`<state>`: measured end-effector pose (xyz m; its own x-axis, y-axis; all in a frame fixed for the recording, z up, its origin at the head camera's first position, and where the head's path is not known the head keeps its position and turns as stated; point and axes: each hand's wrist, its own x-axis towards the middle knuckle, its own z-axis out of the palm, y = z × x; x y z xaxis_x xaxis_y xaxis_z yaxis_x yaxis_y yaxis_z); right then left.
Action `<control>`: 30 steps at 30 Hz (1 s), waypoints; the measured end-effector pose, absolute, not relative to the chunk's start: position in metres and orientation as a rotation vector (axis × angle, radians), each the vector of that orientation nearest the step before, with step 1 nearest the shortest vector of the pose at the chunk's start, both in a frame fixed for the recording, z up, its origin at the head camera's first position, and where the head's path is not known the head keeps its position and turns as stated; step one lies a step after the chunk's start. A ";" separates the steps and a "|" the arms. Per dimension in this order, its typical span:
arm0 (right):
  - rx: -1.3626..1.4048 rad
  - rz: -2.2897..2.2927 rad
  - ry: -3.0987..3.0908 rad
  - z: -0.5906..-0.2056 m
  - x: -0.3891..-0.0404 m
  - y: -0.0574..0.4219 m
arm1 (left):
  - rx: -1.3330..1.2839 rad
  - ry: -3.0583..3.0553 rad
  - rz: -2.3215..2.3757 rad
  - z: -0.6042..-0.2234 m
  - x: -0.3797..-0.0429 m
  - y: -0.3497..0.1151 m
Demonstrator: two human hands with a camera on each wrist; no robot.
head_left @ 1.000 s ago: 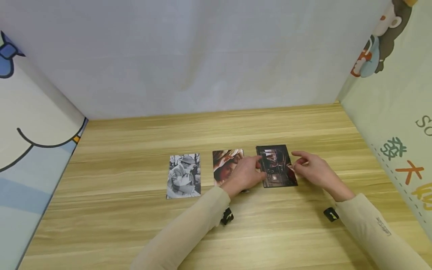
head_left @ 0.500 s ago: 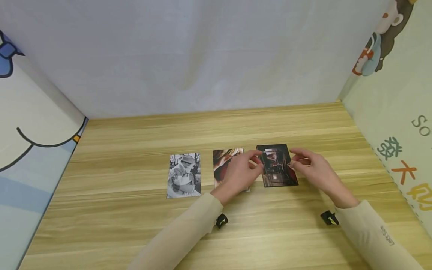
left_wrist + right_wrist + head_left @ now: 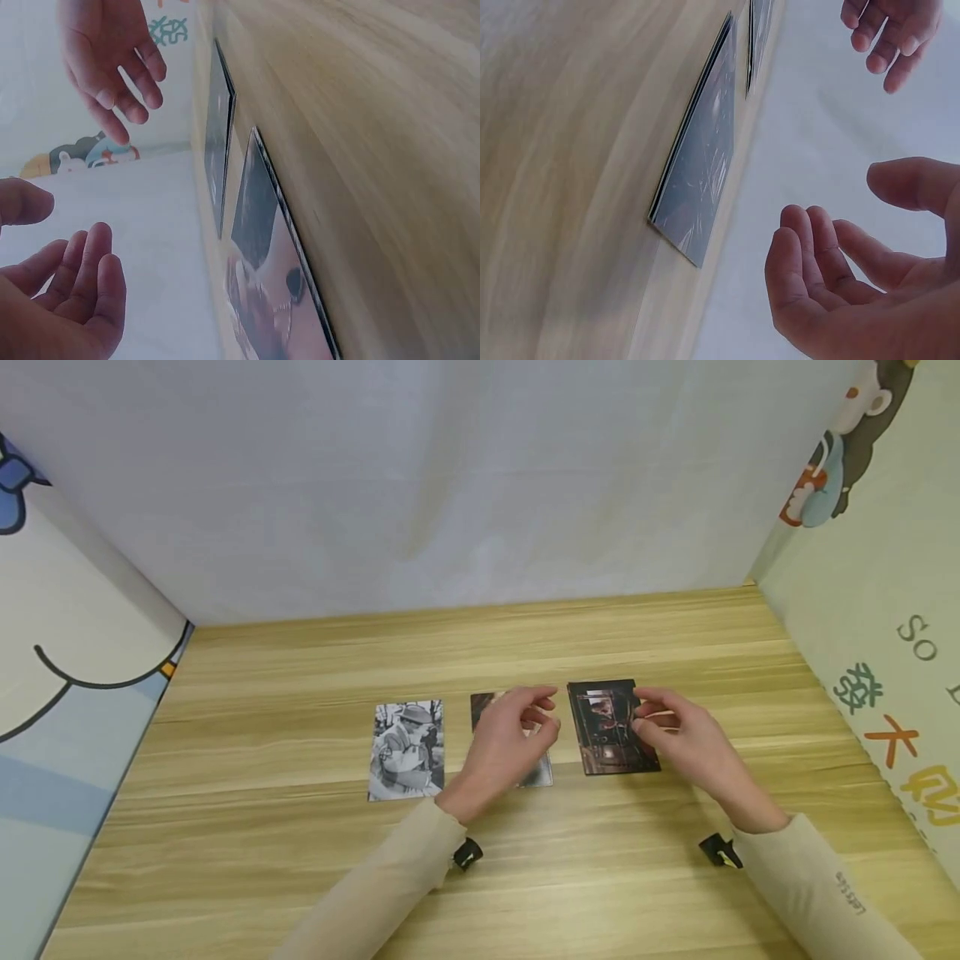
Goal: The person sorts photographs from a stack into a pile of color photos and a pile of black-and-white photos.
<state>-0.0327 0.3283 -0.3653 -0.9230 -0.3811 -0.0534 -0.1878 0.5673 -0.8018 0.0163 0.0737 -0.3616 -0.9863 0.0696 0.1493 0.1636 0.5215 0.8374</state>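
Three flat photo prints or small stacks of them lie in a row on the wooden table. On the left is a black-and-white picture (image 3: 407, 752) of a figure in a hat. My left hand (image 3: 501, 743) hovers above the middle stack (image 3: 542, 772), hiding most of its top picture. Its fingers are loosely bent and hold nothing, and the left wrist view shows space between hand (image 3: 71, 300) and stack (image 3: 274, 285). A dark picture tops the right stack (image 3: 609, 735). My right hand (image 3: 692, 743), also holding nothing, hangs above that stack's right edge, fingers relaxed.
The wood-grain table (image 3: 285, 693) meets a pale cloth wall (image 3: 465, 510) at the back. Printed panels with cartoon figures stand at the left (image 3: 82, 585) and right (image 3: 885, 610). A black strap piece shows under each cuff.
My left hand has drawn away leftward from the right stack and now covers more of the middle one. The right hand has shifted slightly left. The stacks lie where they were.
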 end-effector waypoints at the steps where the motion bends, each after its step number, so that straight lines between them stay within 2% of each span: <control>1: -0.476 -1.286 2.576 -0.365 -0.032 0.327 | -0.201 -2.646 -1.480 -0.361 0.017 0.071; 17: -0.542 -1.383 2.497 -0.367 -0.024 0.307 | -0.213 -2.624 -1.360 -0.362 0.035 0.024; 30: -0.639 -1.346 2.517 -0.372 -0.023 0.281 | -0.185 -2.807 -1.079 -0.371 0.045 -0.007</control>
<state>-0.0233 0.2811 -0.3722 -0.8824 -0.4702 0.0141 -0.2727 0.4870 -0.8297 0.0451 -0.0070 -0.3707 -0.9842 0.0682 0.1634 0.1601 0.7372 0.6565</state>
